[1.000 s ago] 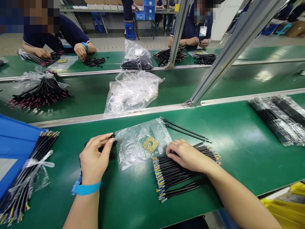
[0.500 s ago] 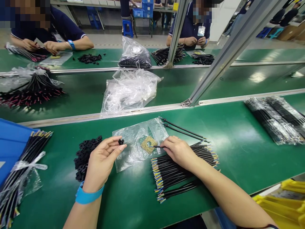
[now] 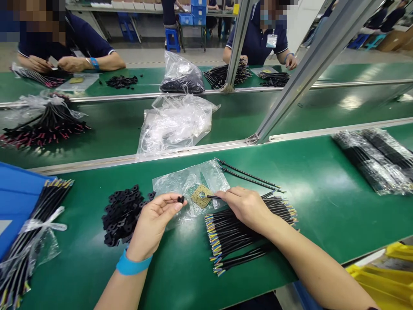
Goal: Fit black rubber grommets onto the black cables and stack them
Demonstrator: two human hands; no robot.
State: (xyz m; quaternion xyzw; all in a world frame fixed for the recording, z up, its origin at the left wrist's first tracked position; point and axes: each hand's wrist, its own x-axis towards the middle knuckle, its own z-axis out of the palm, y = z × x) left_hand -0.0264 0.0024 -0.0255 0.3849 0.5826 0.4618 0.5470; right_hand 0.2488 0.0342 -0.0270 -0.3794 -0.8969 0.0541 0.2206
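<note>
Head: left hand point(image 3: 155, 226) pinches a black part point(image 3: 180, 199), half hidden by fingertips; right hand point(image 3: 247, 209) pinches a cable point(image 3: 214, 196), tip at the sponge point(image 3: 201, 203), contact unclear, and hides some of the row point(image 3: 230, 234); bag point(image 3: 166, 186) under sponge; 2 spare wires point(image 3: 251, 175) beyond.

Bench point(image 3: 322, 193), smooth and glossy; flat bag point(image 3: 183, 181), clear wrinkled plastic film with a shine; square pad point(image 3: 196, 198), rough, porous, sponge-like and matt; cables point(image 3: 232, 233), smooth plastic-looking sheaths with a low sheen; small fittings point(image 3: 121, 217), matt black plastic or rubber; diagonal post point(image 3: 312, 69), smooth grey metal of dull lustre; bin point(image 3: 22, 193), smooth blue plastic.
</note>
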